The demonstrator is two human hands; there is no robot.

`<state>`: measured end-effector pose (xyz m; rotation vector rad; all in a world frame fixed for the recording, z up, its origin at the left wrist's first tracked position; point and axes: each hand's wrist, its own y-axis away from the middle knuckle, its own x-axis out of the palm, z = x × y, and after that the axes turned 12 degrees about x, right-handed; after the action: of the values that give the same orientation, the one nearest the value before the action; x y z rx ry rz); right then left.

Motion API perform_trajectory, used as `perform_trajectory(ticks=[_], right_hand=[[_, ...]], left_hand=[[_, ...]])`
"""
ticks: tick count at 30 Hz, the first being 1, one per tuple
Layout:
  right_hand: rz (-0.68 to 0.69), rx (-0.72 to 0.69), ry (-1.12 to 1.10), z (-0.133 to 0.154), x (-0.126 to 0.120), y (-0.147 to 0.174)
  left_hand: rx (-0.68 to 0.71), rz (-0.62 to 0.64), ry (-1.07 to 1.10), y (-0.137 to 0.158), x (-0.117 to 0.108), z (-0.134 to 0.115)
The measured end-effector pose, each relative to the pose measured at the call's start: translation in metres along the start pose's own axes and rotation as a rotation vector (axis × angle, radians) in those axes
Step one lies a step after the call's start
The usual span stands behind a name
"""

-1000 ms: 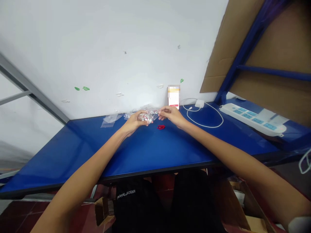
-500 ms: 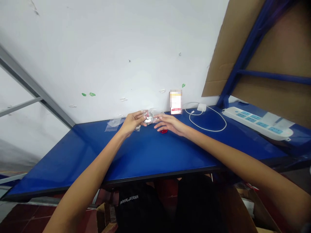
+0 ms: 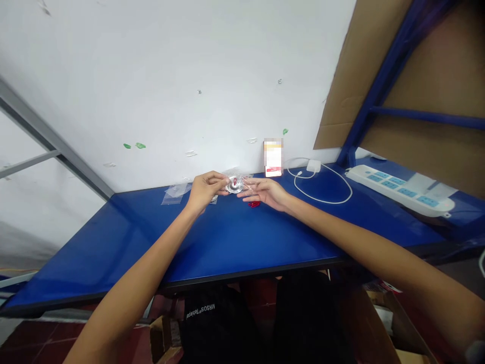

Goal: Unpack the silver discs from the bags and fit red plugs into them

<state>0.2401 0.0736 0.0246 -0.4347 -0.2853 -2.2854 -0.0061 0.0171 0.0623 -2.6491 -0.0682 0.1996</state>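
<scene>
The left hand pinches a small clear plastic bag above the far edge of the blue table. A red piece now shows inside it, where a second ago it looked crumpled and indistinct. The right hand has let go of the bag's end and lies open beside it, fingers spread, possibly still touching the plastic. More red pieces lie on the table beneath that hand.

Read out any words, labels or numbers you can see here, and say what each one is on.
"MRSOS" followed by more letters that look like "Tablepal", uncertain: white print, upside down, on the black garment below the table edge.
Card propped against the wall: face blurred, unreadable.
Power strip: any markings too small to read.
Clear bag at the left hand: no legible text.
</scene>
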Motion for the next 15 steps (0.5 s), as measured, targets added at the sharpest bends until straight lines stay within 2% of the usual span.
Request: perform_trajectory(ticks=[8, 15], right_hand=[[-0.09, -0.033, 0.11, -0.008, -0.006, -0.004], [-0.19, -0.033, 0.147, -0.009, -0.011, -0.009]], left_hand=[[-0.045, -0.052, 0.061, 0.002, 0.008, 0.001], [-0.025, 0.049, 0.074, 0.008, 0.016, -0.001]])
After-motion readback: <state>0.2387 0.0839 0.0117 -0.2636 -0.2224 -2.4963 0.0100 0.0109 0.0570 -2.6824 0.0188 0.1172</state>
